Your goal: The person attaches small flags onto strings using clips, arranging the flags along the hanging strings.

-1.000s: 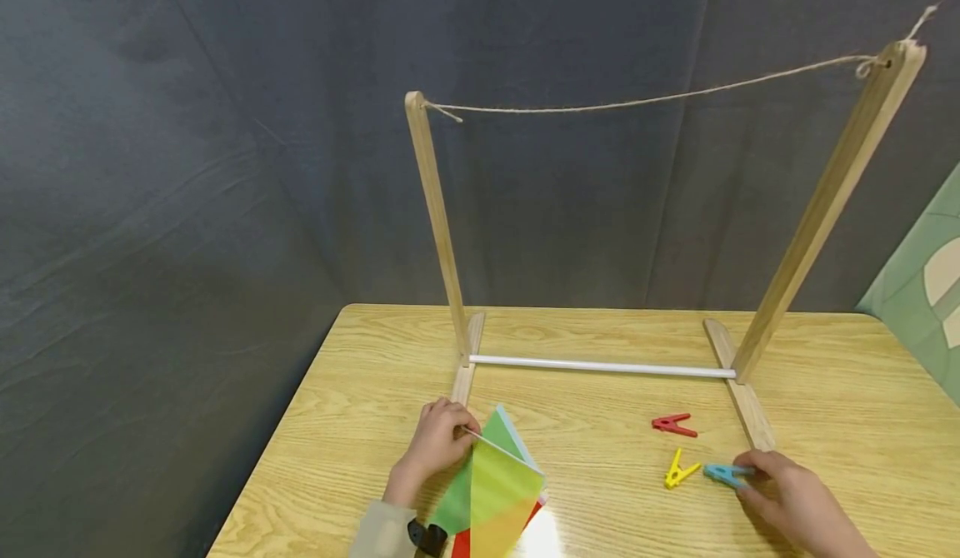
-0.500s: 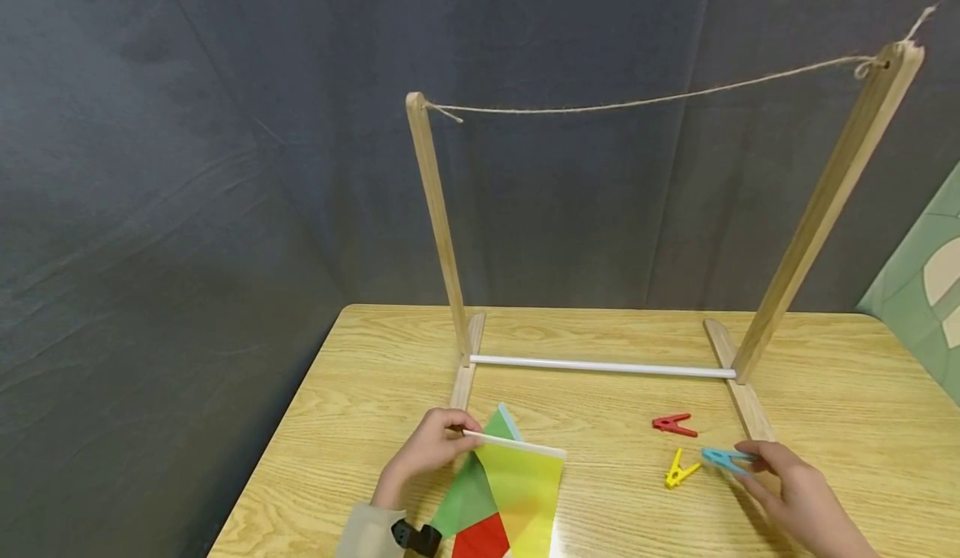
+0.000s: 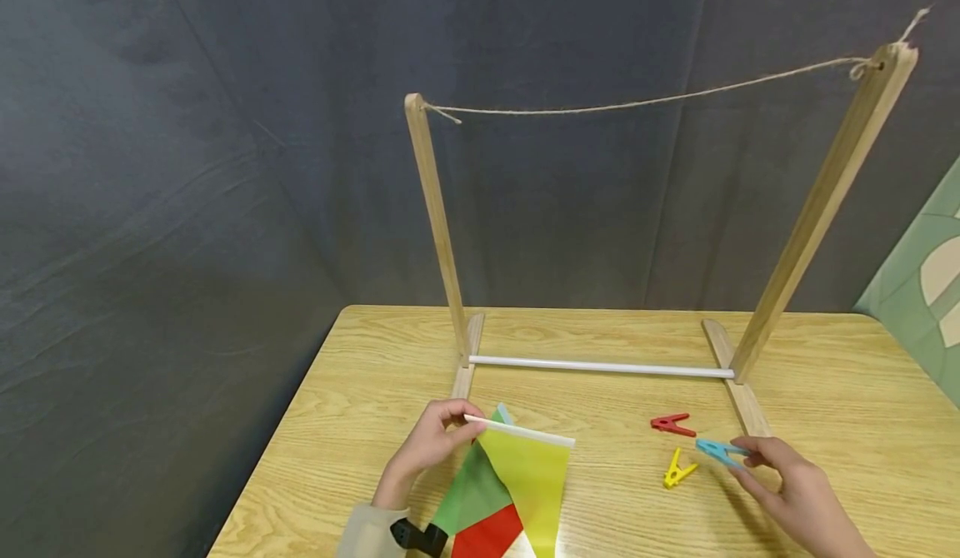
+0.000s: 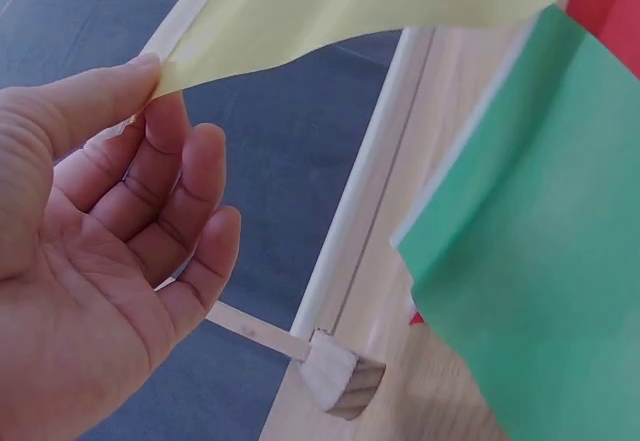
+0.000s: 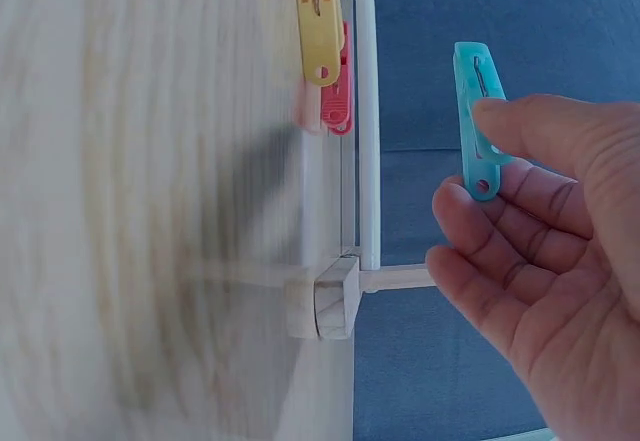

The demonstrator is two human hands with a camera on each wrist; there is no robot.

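My left hand [image 3: 433, 445] pinches the left corner of a yellow flag [image 3: 534, 475] by its white top edge. The flag hangs from that corner, above a green flag [image 3: 471, 491] and a red flag [image 3: 489, 535] on the table. In the left wrist view, thumb and forefinger grip the yellow cloth [image 4: 290, 11]. My right hand [image 3: 783, 491] holds a blue clothespin [image 3: 720, 451] between thumb and fingers. The right wrist view has this clothespin [image 5: 478, 121] raised off the table. Left of it lie a yellow clothespin [image 3: 678, 469] and a red clothespin [image 3: 672, 425].
Behind the hands stands a wooden frame, with a left post [image 3: 437, 233], a right post [image 3: 821, 216] and a white bar [image 3: 600, 366] low between them. A sagging string [image 3: 585, 111] joins the post tops. A dark curtain [image 3: 562, 208] hangs behind the table [image 3: 360, 358].
The yellow flag has been lifted off the others and swung open to the right, its white edge rising. My right hand has raised the blue clothespin and moved it slightly left.
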